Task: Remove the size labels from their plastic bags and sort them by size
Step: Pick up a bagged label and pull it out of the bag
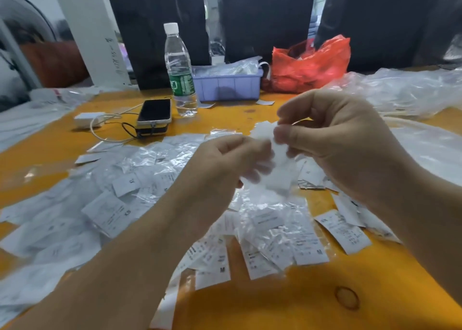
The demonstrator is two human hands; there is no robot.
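Orange and glossy, the table (287, 302) is strewn across its middle with white size labels (310, 249) and crumpled clear plastic bags (160, 154), many of the labels lying partly under the plastic. Letters can be read on a few: an M on a label (217, 267) near the front edge of the heap, another M just to its right, and XL on a label (125, 184) toward the left. Both hands are raised above the heap, close together. The left hand (225, 162) is closed, its fingertips pinched on a blurred piece of white label and clear bag (277, 169) that hangs between the two hands. The right hand (332, 139) is likewise closed, thumb and forefinger pressed on the upper end of the same piece, where a white corner sticks out to the left. Whether the label is inside or outside its bag cannot be told because of the blur. At the far side of the table a clear water bottle (178, 72) with a green band and white cap stands upright, just beside a lilac plastic tray (227, 85) that holds more clear bags. A red plastic bag (310, 64) sits to the right of the tray. A dark phone (155, 110) lies in front of the bottle, with a white charger (88, 120) and its cable to the left. More clear plastic sheeting (405, 89) is piled at the far right.
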